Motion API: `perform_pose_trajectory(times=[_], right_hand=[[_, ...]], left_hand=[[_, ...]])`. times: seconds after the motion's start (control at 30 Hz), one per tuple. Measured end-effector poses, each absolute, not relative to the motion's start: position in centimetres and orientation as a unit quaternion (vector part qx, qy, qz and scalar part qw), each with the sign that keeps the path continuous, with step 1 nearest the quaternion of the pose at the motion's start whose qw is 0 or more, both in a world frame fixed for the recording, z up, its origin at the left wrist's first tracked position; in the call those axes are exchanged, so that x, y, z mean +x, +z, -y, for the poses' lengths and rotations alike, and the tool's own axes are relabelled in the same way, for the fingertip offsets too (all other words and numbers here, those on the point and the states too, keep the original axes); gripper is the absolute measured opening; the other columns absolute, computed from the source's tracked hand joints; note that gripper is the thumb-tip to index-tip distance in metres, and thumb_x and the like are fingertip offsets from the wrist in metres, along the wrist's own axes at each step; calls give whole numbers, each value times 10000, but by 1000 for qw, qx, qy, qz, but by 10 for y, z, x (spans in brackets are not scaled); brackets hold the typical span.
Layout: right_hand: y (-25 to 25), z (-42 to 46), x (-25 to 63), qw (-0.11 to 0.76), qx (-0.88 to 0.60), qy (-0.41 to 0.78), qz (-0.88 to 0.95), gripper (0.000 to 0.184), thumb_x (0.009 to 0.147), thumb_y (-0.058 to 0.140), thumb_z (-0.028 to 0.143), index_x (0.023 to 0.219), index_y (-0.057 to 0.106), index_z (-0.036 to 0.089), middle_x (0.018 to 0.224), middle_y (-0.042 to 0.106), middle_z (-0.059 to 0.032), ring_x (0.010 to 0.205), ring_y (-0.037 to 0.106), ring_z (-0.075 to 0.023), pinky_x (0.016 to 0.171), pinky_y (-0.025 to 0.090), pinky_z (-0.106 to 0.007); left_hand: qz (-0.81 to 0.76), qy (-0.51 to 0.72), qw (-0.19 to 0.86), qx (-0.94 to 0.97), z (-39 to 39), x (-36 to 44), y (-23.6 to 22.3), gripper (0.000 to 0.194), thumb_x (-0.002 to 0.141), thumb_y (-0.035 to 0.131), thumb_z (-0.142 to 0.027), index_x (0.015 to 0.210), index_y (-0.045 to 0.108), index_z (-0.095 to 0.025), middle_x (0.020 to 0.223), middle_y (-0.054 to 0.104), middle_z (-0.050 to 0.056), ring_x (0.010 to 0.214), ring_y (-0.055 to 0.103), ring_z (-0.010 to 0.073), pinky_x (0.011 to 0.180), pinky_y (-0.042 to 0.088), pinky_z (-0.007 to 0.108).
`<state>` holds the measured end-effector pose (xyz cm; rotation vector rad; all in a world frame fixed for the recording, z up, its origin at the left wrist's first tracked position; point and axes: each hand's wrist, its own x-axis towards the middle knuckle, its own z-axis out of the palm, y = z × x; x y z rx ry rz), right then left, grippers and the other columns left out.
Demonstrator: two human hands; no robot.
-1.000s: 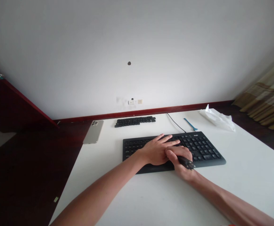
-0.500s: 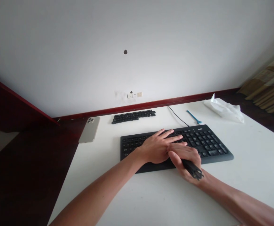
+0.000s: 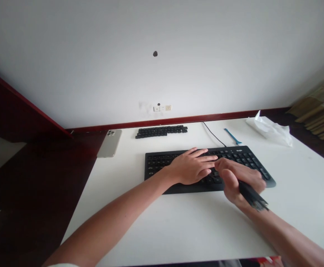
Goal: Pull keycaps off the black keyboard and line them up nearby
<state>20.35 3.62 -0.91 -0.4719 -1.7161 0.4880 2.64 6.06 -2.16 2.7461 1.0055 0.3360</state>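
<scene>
A black keyboard (image 3: 178, 188) lies across the white table, with bare key positions showing toward its left side. My left hand (image 3: 191, 167) rests flat on the middle of it, fingers spread and holding nothing. Just to the right, my right hand (image 3: 238, 178) is wrapped round a black tool (image 3: 251, 195). The tool's split end, with metallic tips, sticks out behind the fist toward me. Its other end is hidden by the hand, over the keyboard's right half.
Several loose black keycaps (image 3: 162, 131) lie in rows behind the keyboard. A phone (image 3: 109, 144) sits at the table's left edge. A cable (image 3: 213, 133) runs back from the keyboard. To the right are a blue brush-like tool (image 3: 232, 136) and a white plastic bag (image 3: 271, 129).
My right hand has moved right, away from over my left hand, carrying the black tool. My left hand stays flat on the keyboard. The view has shifted slightly.
</scene>
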Motion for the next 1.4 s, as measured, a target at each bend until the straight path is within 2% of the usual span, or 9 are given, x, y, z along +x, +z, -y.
perform_pose_trajectory(times=[0.17, 0.33, 0.47, 0.57, 0.7, 0.8, 1.07, 1.27, 1.4], right_hand=[[8, -53, 203, 561, -296, 181, 752, 455, 1021, 580, 365, 600, 494, 214, 556, 482, -19, 513, 476, -159, 539, 401, -349], [22, -93, 198, 510, -307, 114, 796, 537, 1023, 562, 430, 563, 382, 220, 525, 345, 12, 496, 302, -125, 514, 261, -344], [8, -118, 202, 514, -315, 103, 791, 559, 1010, 565, 417, 548, 316, 224, 520, 327, 20, 510, 289, -121, 536, 264, -344], [-4, -122, 206, 545, -371, 149, 737, 494, 1005, 565, 372, 578, 365, 225, 544, 347, 25, 530, 321, -127, 543, 295, -327], [-9, -123, 206, 582, -421, 214, 662, 305, 967, 581, 312, 683, 521, 221, 623, 489, 11, 611, 445, -153, 588, 368, -309], [-11, -129, 204, 587, -424, 256, 641, 225, 949, 575, 281, 736, 540, 217, 674, 530, 11, 639, 467, -153, 608, 373, -305], [-16, -137, 201, 501, -439, 343, 662, 229, 936, 605, 319, 748, 566, 194, 642, 511, 26, 624, 446, -138, 619, 370, -301], [-14, -133, 201, 514, -428, 333, 665, 203, 911, 618, 284, 737, 560, 197, 635, 488, 33, 606, 416, -129, 594, 350, -293], [-14, -134, 202, 518, -435, 332, 657, 200, 905, 614, 266, 725, 556, 200, 616, 491, 36, 592, 418, -127, 580, 338, -292]], left_hand=[[-345, 157, 140, 915, -66, 22, -24, 576, 1091, 408, -479, 1567, 441, -156, 1675, 391, 109, 1590, 273, 275, 1308, 237, 457], [-330, 160, 192, 910, -70, 16, -10, 648, 1034, 558, -475, 1592, 368, -205, 1653, 425, 116, 1568, 325, 279, 1285, 291, 490], [-363, 164, 220, 891, -65, 8, 1, 668, 961, 692, -451, 1534, 438, -219, 1573, 514, 119, 1491, 440, 281, 1224, 405, 456], [-385, 174, 220, 879, -62, 3, 7, 495, 920, 756, -394, 1354, 603, -213, 1456, 601, 100, 1390, 535, 262, 1173, 464, 408], [-399, 182, 186, 879, -64, 2, 8, 181, 940, 733, -275, 1115, 718, -230, 1224, 706, 52, 1239, 608, 246, 1112, 498, 413], [-411, 187, 175, 875, -65, 4, 6, 97, 953, 715, -244, 1046, 733, -223, 1063, 735, 39, 1105, 641, 230, 1017, 536, 391], [-442, 205, 202, 849, -63, 1, 10, 181, 896, 648, -132, 1024, 736, -227, 975, 766, -6, 875, 708, 172, 821, 566, 293], [-483, 229, 235, 812, -67, -4, 11, 194, 916, 654, -129, 1025, 776, -232, 916, 797, -27, 780, 737, 155, 785, 586, 281], [-465, 242, 218, 823, -70, -7, 7, 190, 964, 642, -143, 1007, 801, -240, 1082, 805, -14, 965, 760, 178, 947, 582, 319]])
